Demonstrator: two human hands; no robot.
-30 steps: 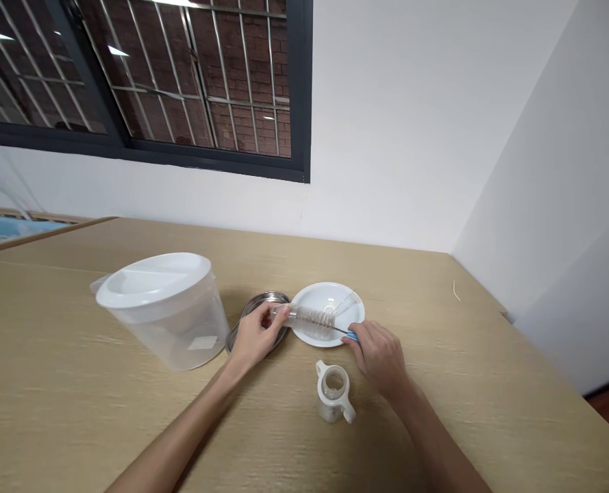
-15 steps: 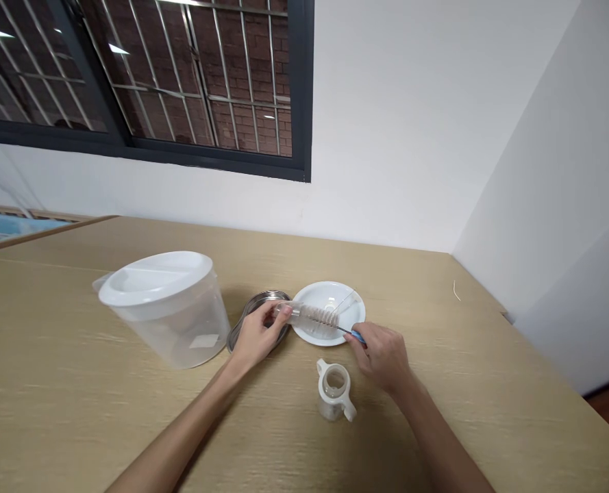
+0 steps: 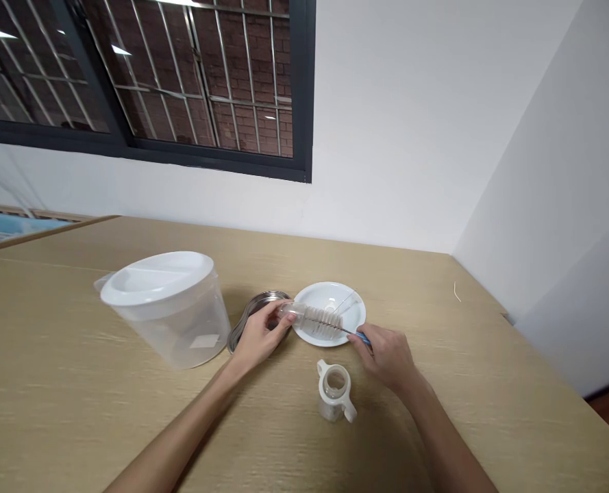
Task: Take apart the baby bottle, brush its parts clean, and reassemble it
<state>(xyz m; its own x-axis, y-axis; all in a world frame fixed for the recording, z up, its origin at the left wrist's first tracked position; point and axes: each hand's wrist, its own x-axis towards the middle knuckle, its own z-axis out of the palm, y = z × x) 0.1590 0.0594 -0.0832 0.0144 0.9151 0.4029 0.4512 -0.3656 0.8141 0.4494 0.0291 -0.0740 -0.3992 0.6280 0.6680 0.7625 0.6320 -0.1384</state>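
Observation:
My left hand pinches a clear cup-shaped piece over the edge of a white bowl. My right hand grips the blue handle of a bottle brush. The brush's pale bristles point left and meet the open end of the clear piece; how far the tip reaches inside is hard to make out. In front of the bowl stands a small clear bottle without a lid, with a white two-handled ring around its neck. A thin wire-like stick leans in the bowl.
A large translucent lidded container stands at the left. Partly behind my left hand lies a curved metal tray. A short pale string rests on the table at the right. A wall and a barred window rise behind.
The brush and my right hand have shifted slightly to the right. My left hand, with the clear piece, has also moved a little to the right.

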